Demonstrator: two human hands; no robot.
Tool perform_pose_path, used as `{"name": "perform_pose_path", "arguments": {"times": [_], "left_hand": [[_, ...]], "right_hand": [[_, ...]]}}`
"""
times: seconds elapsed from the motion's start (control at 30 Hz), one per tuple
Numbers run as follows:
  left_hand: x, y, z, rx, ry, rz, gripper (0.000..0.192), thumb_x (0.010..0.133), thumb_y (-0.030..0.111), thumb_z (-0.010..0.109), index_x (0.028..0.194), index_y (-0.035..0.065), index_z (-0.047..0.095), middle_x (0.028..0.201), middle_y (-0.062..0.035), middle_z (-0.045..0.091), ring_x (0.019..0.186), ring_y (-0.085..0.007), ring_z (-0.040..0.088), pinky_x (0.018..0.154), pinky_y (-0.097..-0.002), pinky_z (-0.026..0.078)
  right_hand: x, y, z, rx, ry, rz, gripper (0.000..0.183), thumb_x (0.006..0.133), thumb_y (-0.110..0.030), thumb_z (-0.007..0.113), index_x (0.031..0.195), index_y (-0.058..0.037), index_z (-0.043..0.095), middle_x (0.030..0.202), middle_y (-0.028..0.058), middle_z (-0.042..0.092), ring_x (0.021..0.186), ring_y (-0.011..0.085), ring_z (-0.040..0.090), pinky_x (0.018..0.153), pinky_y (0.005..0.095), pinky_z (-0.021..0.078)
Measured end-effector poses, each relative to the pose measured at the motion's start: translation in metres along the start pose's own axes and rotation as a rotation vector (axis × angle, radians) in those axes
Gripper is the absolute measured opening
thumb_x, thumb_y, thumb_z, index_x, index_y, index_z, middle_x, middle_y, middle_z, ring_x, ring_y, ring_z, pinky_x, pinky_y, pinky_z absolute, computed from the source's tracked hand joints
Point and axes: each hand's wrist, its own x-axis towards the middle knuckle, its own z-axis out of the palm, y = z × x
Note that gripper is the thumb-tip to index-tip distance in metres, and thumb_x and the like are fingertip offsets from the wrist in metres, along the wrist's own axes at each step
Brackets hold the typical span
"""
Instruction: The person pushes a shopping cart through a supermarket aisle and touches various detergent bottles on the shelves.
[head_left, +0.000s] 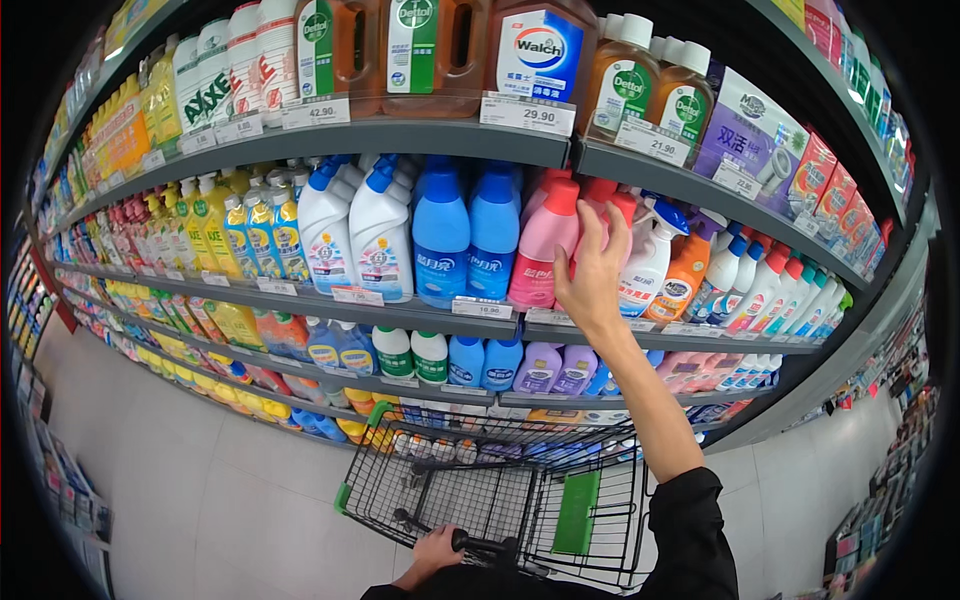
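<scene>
My right hand (596, 274) is raised to the shelf, its fingers spread and curved in front of a pink bottle with a red cap (630, 225). Whether the fingertips touch that bottle cannot be made out. Just left of the hand stands another pink bottle (546, 240), also red-capped. Blue bottles (441, 240) fill the spot farther left, and a white spray bottle with a blue trigger head (651, 259) is to the right. Low in the view, my left hand (437, 549) grips the black handle (480, 544) of a wire shopping cart (457, 495).
Large brown Dettol jugs (341, 52) and a Walch jug (540, 56) stand on the shelf above, whose grey edge (360, 139) overhangs the bottles. Purple bottles (538, 367) line the shelf below. The cart has a green panel (576, 512) and sits on a tiled floor (247, 517).
</scene>
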Motion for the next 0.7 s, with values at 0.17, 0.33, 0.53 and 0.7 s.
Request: {"name": "perform_pose_path", "arguments": {"times": [0.17, 0.33, 0.53, 0.7], "left_hand": [[-0.002, 0.001, 0.0, -0.017, -0.002, -0.006, 0.062, 0.076, 0.043, 0.077, 0.13, 0.0198, 0.058, 0.119, -0.0154, 0.07, 0.108, -0.0387, 0.07, 0.09, -0.0512, 0.058], [-0.002, 0.0, 0.0, -0.057, -0.005, 0.004, 0.062, 0.076, 0.042, 0.076, 0.131, 0.0207, 0.058, 0.122, -0.0147, 0.069, 0.109, -0.0386, 0.07, 0.091, -0.0515, 0.058], [-0.001, -0.006, 0.007, -0.07, 0.05, 0.049, 0.059, 0.078, 0.043, 0.073, 0.13, 0.0196, 0.057, 0.124, -0.0133, 0.067, 0.112, -0.037, 0.069, 0.091, -0.0526, 0.057], [-0.004, -0.011, 0.012, -0.048, 0.029, 0.048, 0.063, 0.08, 0.045, 0.071, 0.135, 0.0189, 0.053, 0.125, -0.0122, 0.067, 0.117, -0.0364, 0.067, 0.093, -0.0573, 0.055]], "right_hand": [[0.018, -0.023, 0.024, 0.384, -0.235, -0.017, 0.055, 0.085, 0.0, 0.075, 0.136, -0.0009, 0.053, 0.141, 0.0316, 0.044, 0.129, 0.0502, 0.047, 0.108, 0.0526, 0.0426], [0.045, -0.042, 0.053, 0.176, -0.097, -0.169, 0.057, 0.084, -0.002, 0.077, 0.137, -0.0049, 0.055, 0.14, 0.0338, 0.044, 0.127, 0.0518, 0.047, 0.105, 0.0517, 0.0443], [0.06, -0.066, 0.075, -0.124, -0.097, -0.273, 0.075, 0.073, -0.024, 0.09, 0.138, -0.0056, 0.058, 0.136, 0.0289, 0.048, 0.131, 0.0466, 0.046, 0.113, 0.0653, 0.0291], [0.064, -0.086, 0.092, -0.06, -0.33, -0.165, 0.093, 0.074, -0.023, 0.09, 0.153, -0.0055, 0.043, 0.119, 0.0203, 0.064, 0.121, 0.0363, 0.059, 0.115, 0.0662, 0.0262]]}}
